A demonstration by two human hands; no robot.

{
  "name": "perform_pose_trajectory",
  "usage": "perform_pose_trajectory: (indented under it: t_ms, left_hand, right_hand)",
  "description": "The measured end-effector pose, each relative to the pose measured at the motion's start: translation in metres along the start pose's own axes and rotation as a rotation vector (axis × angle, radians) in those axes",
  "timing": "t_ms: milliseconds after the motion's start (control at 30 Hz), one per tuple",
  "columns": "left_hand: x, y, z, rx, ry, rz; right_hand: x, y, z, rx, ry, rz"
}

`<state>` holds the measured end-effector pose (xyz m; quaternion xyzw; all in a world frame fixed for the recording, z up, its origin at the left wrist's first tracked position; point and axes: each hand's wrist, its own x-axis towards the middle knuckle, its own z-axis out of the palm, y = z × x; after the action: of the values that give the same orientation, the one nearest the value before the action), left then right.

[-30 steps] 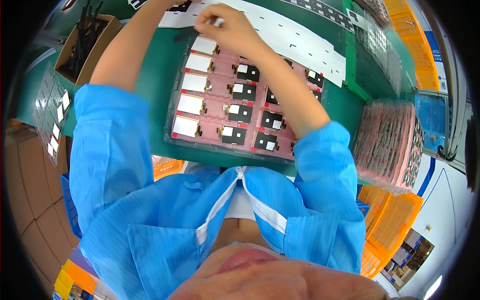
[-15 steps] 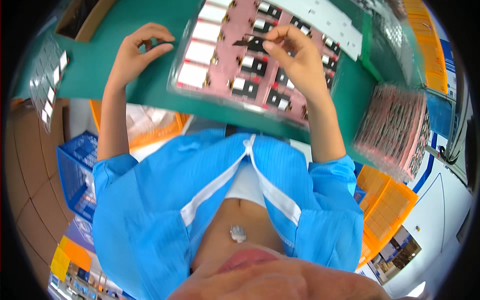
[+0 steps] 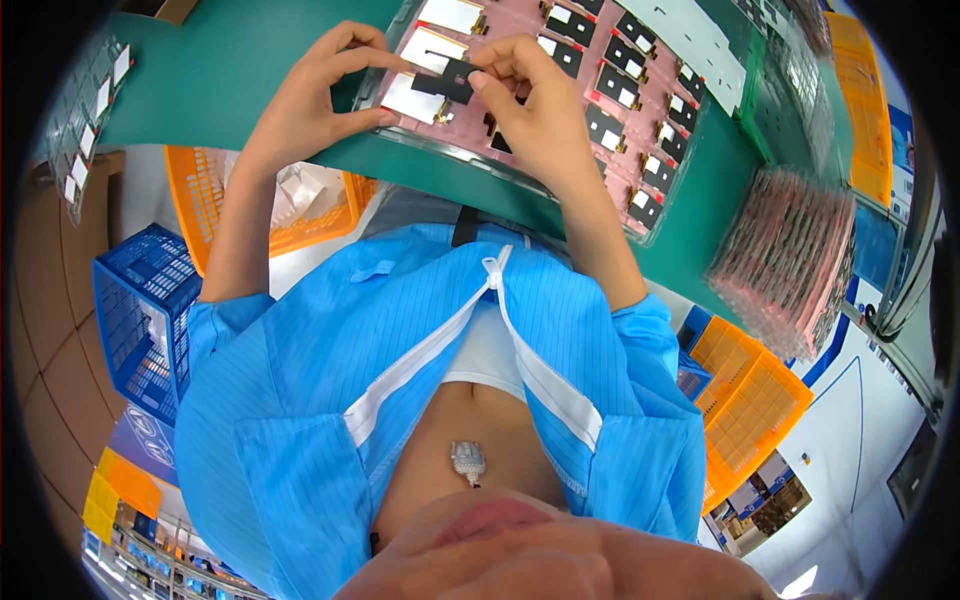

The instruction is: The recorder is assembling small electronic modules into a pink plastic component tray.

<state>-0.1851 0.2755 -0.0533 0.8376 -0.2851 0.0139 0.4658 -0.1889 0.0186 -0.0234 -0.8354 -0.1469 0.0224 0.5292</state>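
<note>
My right hand (image 3: 535, 115) pinches the edge of a thin black die-cut sheet (image 3: 447, 82) with a small square hole and a narrow strip sticking out. It hangs over the white rectangular pieces (image 3: 412, 98) in the left column of a pink tray (image 3: 477, 135); whether it touches them I cannot tell. At the tray's left edge my left hand (image 3: 325, 95) is open, thumb and forefinger spread apart around the white pieces, fingertips close to the sheet. Further right in the tray sit several black-and-white pieces (image 3: 617, 85) with small gold and red tabs.
A white sheet (image 3: 690, 40) lies beyond the tray on the green table (image 3: 230, 70). Stacked pink trays (image 3: 785, 260) stand at the right. At the left edge is a clear sheet with white pieces (image 3: 90, 130). Orange (image 3: 185, 215) and blue baskets (image 3: 125, 320) stand below the table.
My right hand has moved left with the black sheet, from the tray's middle to its left column. My left hand has come over the tray's left edge, its fingers spreading wider.
</note>
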Motion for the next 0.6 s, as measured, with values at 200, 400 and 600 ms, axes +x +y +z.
perform_pose_trajectory:
  t_ms: [200,400,600]
  left_hand:
    - [-0.004,0.000,0.004,-0.030,0.018,-0.067]
    - [-0.002,-0.003,0.002,-0.004,0.026,-0.060]
    - [0.002,0.002,-0.001,-0.142,0.005,-0.136]
  right_hand:
    - [-0.003,-0.003,-0.004,0.055,-0.042,0.042]
    - [0.000,-0.002,-0.027,0.010,0.073,-0.107]
    - [-0.018,-0.007,-0.052,0.563,0.026,0.049]
